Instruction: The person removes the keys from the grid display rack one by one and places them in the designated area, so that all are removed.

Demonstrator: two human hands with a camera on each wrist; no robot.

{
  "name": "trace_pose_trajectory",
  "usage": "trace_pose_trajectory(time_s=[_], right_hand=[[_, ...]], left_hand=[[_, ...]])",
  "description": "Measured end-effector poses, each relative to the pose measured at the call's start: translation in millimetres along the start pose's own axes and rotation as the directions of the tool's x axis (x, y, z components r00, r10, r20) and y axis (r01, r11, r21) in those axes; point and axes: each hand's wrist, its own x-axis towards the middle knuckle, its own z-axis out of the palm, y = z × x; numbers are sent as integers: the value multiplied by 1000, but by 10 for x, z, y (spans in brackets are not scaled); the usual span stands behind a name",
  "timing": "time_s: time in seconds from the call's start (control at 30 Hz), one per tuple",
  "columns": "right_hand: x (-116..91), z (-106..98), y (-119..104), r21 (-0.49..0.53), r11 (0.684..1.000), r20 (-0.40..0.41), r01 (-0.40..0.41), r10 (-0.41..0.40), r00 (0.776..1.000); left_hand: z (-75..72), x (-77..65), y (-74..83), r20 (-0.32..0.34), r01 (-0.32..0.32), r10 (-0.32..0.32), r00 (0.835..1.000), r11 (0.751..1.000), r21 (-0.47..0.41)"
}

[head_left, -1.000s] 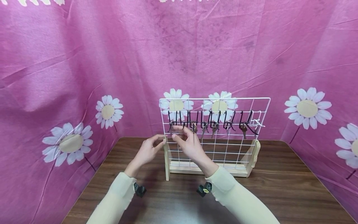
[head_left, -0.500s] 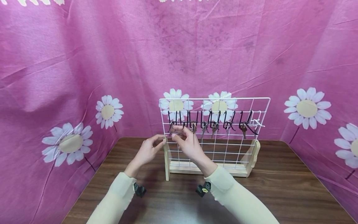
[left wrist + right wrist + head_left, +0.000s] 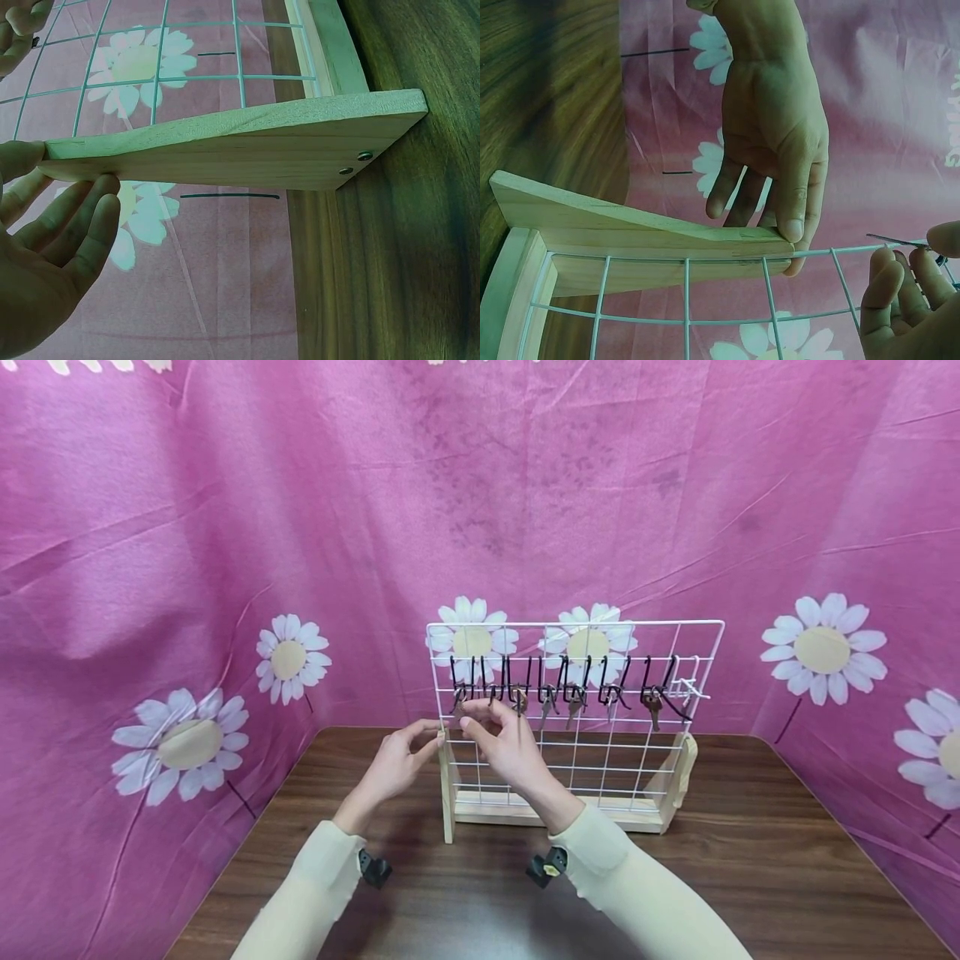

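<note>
A white wire grid rack (image 3: pixel 588 624) with wooden side supports stands on the table. In the head view, my left hand (image 3: pixel 396 766) is at its left end. The left wrist view shows the thumb and fingers gripping the upper tip of the wooden side support (image 3: pixel 232 154). My right hand (image 3: pixel 514 750) is raised in front of the leftmost black hook (image 3: pixel 454 672). Between its thumb and fingers it pinches a thin dark key (image 3: pixel 894 240), as seen from the right wrist. The fingers partly cover this key in the head view.
Several black hooks line the grid's upper part, and more keys (image 3: pixel 655 712) hang from them. A white hook (image 3: pixel 688 688) sits at the right end. Behind the brown wooden table (image 3: pixel 757 860) hangs a pink curtain (image 3: pixel 600 510) with daisies.
The right hand's fingers shift slightly at the leftmost hook, and the key's tilt changes a little. My left hand and the rack stay in place.
</note>
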Motion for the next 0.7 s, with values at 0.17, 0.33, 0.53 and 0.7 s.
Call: trace_pose_trajectory(time_s=[0.17,0.33,0.53,0.7], right_hand=[[13,16,-1,13,1000,-21,7,-7,1000],[21,27,-4,24,1000,-42,15,-14,999],[35,26,8,9,1000,-55,16,-15,998],[38,25,18,7,999,-70,36,-35,997]], left_hand=[[3,1,-5,-4,-7,7,1000,1000,1],[6,-6,-16,-7,-14,14,1000,1000,-11],[8,-8,-26,-6,-18,18,1000,999,-27],[-1,-6,-16,-2,-20,20,1000,999,-26]])
